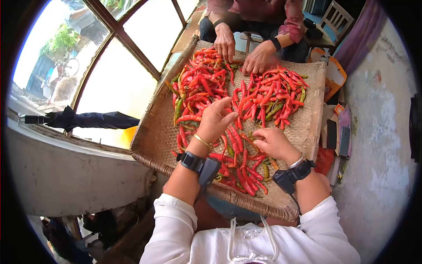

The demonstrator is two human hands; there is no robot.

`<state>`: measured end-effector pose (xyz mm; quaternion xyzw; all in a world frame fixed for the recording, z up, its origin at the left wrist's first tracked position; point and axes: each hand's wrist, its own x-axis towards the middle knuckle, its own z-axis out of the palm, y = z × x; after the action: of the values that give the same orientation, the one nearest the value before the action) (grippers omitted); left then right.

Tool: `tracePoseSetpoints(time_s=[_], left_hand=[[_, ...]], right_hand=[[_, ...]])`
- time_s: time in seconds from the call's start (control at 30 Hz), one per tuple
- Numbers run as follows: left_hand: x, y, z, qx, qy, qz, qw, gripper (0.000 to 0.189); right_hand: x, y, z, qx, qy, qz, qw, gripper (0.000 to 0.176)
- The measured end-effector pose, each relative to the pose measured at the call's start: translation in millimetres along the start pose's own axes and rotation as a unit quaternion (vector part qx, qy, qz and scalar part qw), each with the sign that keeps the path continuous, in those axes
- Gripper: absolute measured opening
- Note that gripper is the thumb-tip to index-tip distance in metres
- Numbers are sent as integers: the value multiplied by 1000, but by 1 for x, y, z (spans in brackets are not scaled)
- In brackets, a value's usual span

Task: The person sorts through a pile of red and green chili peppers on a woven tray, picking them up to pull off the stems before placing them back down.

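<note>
A large woven tray (314, 101) spreads out before me, with red chili peppers (200, 86) in heaps, some of them green or orange. My left hand (215, 119) hovers over the middle of the peppers, finger and thumb apart and pointing to the far right. Lower and to the right is my right hand (276, 144), fingers bent to the left, with a gap between thumb and forefinger. Its fingertips are close over the near peppers (246, 169). Nothing shows in either hand.
Across the tray a person in a dark red top (255, 11) has both hands (259, 57) at the far peppers. A folded dark umbrella (92, 119) lies along the windowsill at left. A wooden chair (336, 20) stands at far right, beside the wall (378, 132).
</note>
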<state>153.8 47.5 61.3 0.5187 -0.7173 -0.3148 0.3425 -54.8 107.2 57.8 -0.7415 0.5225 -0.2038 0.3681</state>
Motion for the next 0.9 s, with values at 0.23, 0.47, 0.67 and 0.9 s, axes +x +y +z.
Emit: tracePoseSetpoints(time_s=[0.23, 0.47, 0.67, 0.9], left_hand=[[29, -47, -37, 354, 249, -42, 901, 71], [51, -54, -38, 370, 95, -163, 910, 90], [74, -51, -43, 309, 90, -268, 908, 84], [62, -76, -43, 369, 57, -182, 910, 52]], right_hand=[[-2, 6, 10, -78, -31, -56, 995, 24], [-6, -2, 13, -104, -74, -50, 990, 27], [-7, -6, 12, -137, -78, -53, 986, 25], [-6, -5, 15, -177, -98, -74, 977, 21]])
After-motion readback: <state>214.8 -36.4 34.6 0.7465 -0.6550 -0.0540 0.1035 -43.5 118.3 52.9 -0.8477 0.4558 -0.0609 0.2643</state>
